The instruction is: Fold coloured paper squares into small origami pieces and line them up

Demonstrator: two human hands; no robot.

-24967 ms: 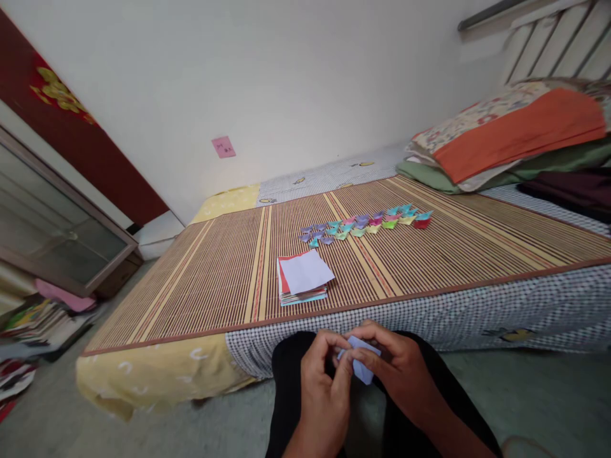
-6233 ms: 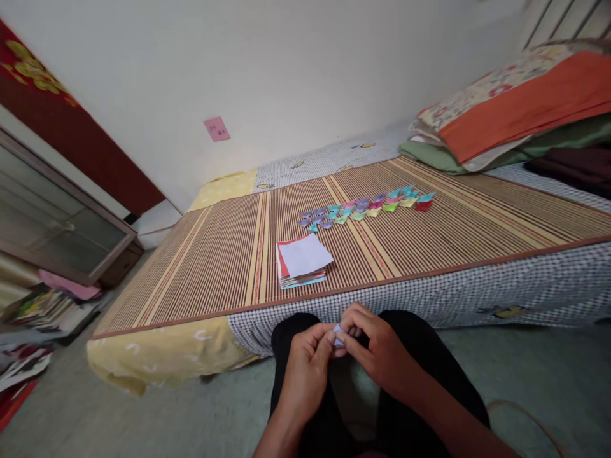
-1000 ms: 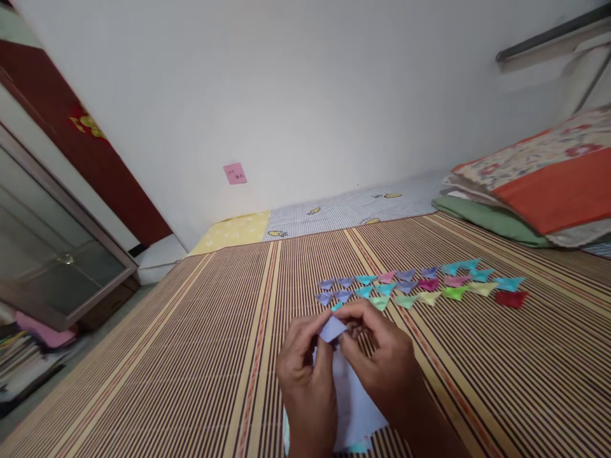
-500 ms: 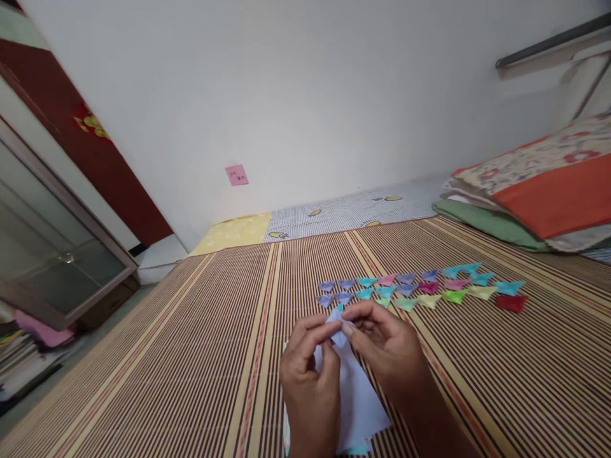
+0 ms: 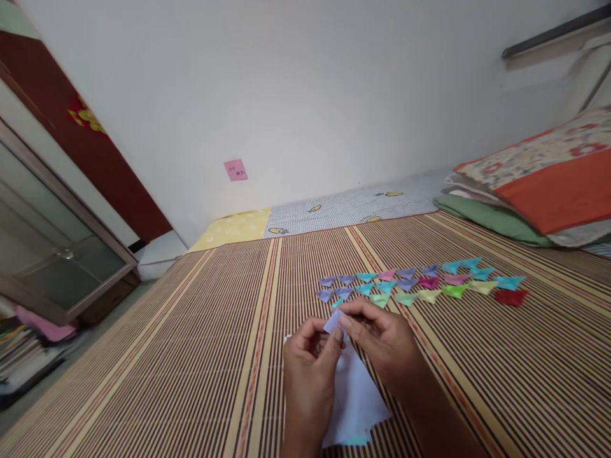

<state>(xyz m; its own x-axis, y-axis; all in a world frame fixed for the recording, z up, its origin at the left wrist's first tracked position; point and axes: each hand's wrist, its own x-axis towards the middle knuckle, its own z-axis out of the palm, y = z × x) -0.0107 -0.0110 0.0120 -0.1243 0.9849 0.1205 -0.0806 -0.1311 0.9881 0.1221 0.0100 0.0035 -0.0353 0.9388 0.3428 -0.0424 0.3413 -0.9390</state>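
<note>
A small folded piece of pale lavender paper (image 5: pixel 334 322) is pinched between my two hands. My left hand (image 5: pixel 312 359) grips its lower edge, thumb on the near side. From the right, my right hand (image 5: pixel 382 337) holds it with thumb and forefinger. Beneath the hands lies a stack of paper sheets (image 5: pixel 359 397), pale lavender on top, with a turquoise edge showing at the bottom. Beyond my fingers, several small folded paper boats (image 5: pixel 405 285) in blue, purple, pink, green, yellow and red stand in rows.
A striped bamboo mat (image 5: pixel 191 356) covers the bed. Folded bedding (image 5: pixel 548 184) is piled at the right, and a patterned sheet (image 5: pixel 334 207) runs along the wall. On the wall is a pink note (image 5: pixel 235 170). A glass-fronted cabinet door (image 5: pixel 57 235) stands at the left.
The folded paper has been turned in my fingers, and a flat, squarish face now shows. My left thumb has moved up onto it, and the left fingers have gone behind.
</note>
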